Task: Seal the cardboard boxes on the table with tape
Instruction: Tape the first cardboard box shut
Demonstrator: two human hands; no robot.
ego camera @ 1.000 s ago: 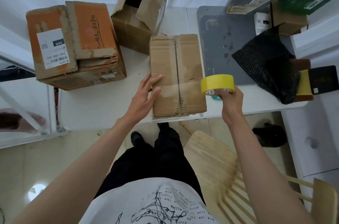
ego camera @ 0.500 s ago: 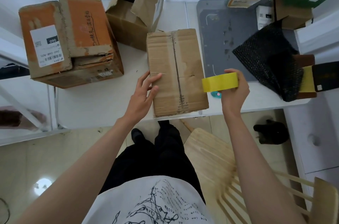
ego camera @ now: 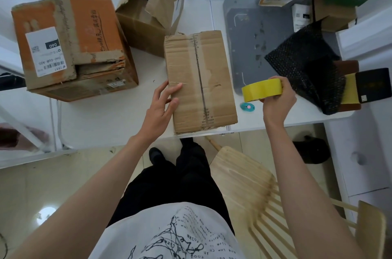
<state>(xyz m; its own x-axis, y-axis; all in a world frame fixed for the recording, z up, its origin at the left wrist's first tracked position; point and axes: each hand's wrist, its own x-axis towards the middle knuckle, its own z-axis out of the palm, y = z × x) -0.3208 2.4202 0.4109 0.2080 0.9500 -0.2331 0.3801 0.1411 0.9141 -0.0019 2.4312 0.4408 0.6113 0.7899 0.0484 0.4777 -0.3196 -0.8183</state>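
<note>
- Flat brown box (ego camera: 200, 80) lies at the table's (ego camera: 106, 118) near edge, long axis and centre seam running away from me.
- My left hand (ego camera: 161, 106) rests at its left edge, fingers straight, gripping nothing; this hand is nearer.
- My right hand (ego camera: 276, 99) curls round the yellow tape roll (ego camera: 262, 90), held above the table.
- Box sits just left of the roll; apart, not touching.
- Orange box (ego camera: 70, 46) and open box (ego camera: 152, 8) wait farther back.

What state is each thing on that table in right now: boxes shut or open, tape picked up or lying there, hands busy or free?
Plain brown box: flaps closed, flat on table.
Orange box: flaps folded down, torn, uneven.
Tall brown box: open, flaps up.
Yellow tape roll: lifted, held on edge.
Right hand: grips the roll.
Left hand: fingers straight, resting on the plain box's left edge.
Small teal cutter: lying on table.
</note>
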